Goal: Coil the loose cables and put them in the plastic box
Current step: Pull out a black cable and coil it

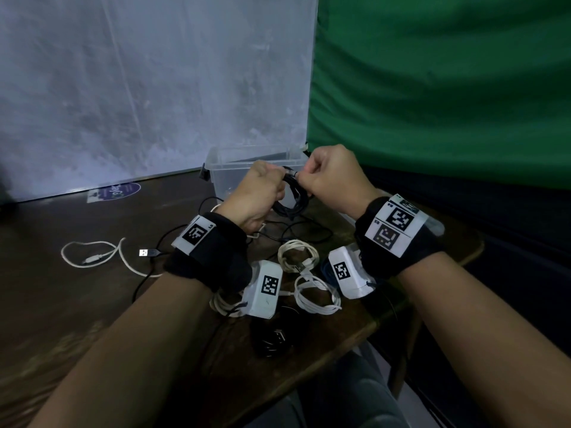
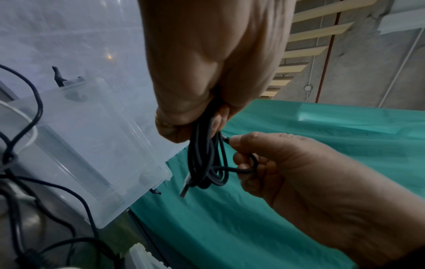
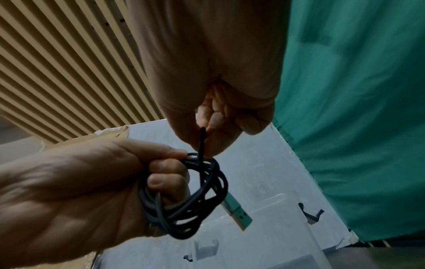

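A: Gripping the coiled black rubber cable [image 1: 293, 193], left hand [image 1: 258, 193] clamps the loops; right hand [image 1: 332, 177] pinches its loose tail.

B: Tucking stage, I reckon. Next it drops into the clear plastic box [image 1: 221, 171] at the table's far edge.

Plastic box [image 1: 222, 168] stands behind the loose cables [image 1: 296, 257] on the table [image 1: 61, 304].

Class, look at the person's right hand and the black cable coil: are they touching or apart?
Touching. The right wrist view shows the right hand pinching the loose end of the black cable coil, which the left hand grips.
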